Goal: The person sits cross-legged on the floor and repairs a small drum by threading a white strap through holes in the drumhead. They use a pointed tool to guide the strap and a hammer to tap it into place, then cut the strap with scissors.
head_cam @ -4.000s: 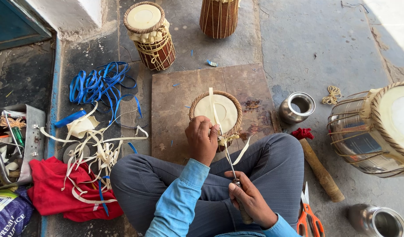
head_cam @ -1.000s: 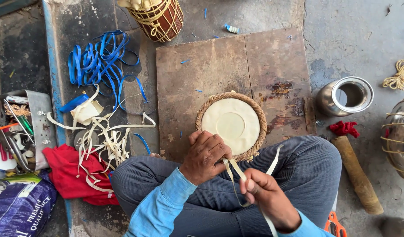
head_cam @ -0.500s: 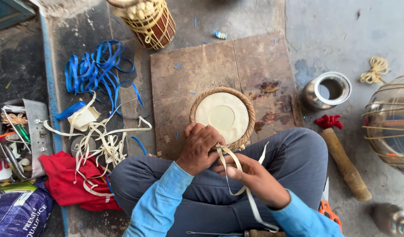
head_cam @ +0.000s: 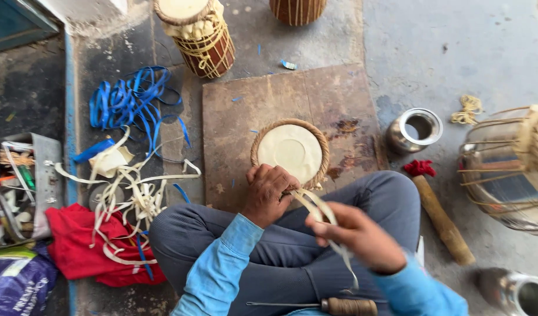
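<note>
A round pale drum head point(head_cam: 289, 151) with a woven brown rim lies on a square wooden board point(head_cam: 292, 111) in front of my crossed legs. My left hand point(head_cam: 270, 190) presses on the near edge of the drum head, fingers curled over the rim. A pale leather strap point(head_cam: 321, 213) runs from the rim into my right hand point(head_cam: 359, 237), which is closed around it above my right knee. The strap's free end hangs down past my wrist. An awl with a wound handle point(head_cam: 333, 305) rests on my lap.
Two small drums point(head_cam: 196, 32) point(head_cam: 297, 9) stand beyond the board. Blue cord point(head_cam: 125, 99), pale straps point(head_cam: 134, 193) and a red cloth point(head_cam: 81, 246) lie left. At the right are a steel cup point(head_cam: 415, 129), a wooden mallet point(head_cam: 438, 213) and a laced drum shell point(head_cam: 509, 167).
My right hand has drawn the strap back towards me and to the right, pulling it tighter from the rim. My left hand stays on the drum head's near edge. The view has shifted slightly.
</note>
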